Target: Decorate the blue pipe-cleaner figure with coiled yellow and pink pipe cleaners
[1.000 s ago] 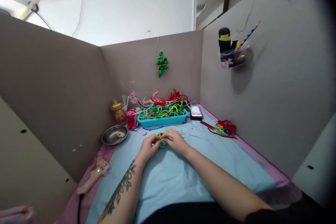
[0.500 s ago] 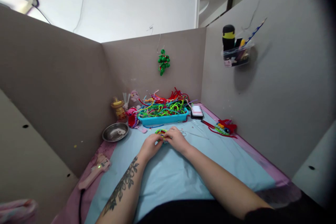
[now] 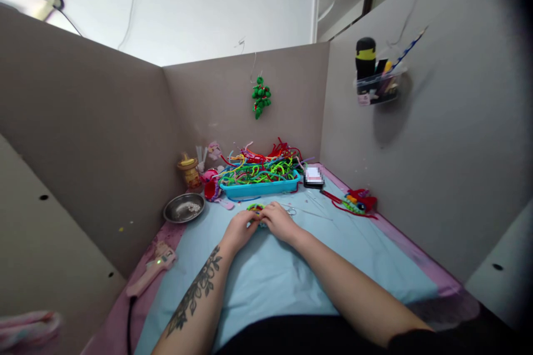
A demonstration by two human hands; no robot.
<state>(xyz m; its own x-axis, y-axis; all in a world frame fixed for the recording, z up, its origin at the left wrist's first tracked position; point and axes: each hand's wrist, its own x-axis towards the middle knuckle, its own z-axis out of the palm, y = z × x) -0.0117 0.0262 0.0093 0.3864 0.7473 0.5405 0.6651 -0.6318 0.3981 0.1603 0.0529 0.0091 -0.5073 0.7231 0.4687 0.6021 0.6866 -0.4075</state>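
Note:
My left hand and my right hand meet at the middle of the blue cloth, fingertips pinched close together. Between them is a small rounded piece of bent pipe cleaners, green with red and yellow inside. Both hands are closed on it, and the fingers hide most of its near side. Just right of my right hand, the loops of some scissors show. Behind the hands stands a turquoise tray heaped with pipe cleaners of many colours.
At the left lie a steel bowl with small white bits and a pink glue gun. A pipe-cleaner figure rests at the right. A jar stands back left; a clear bin hangs on the grey partition.
The view has shifted very slightly. Both hands stay at the same spot with the pipe-cleaner piece, their fingertips moving only a little.

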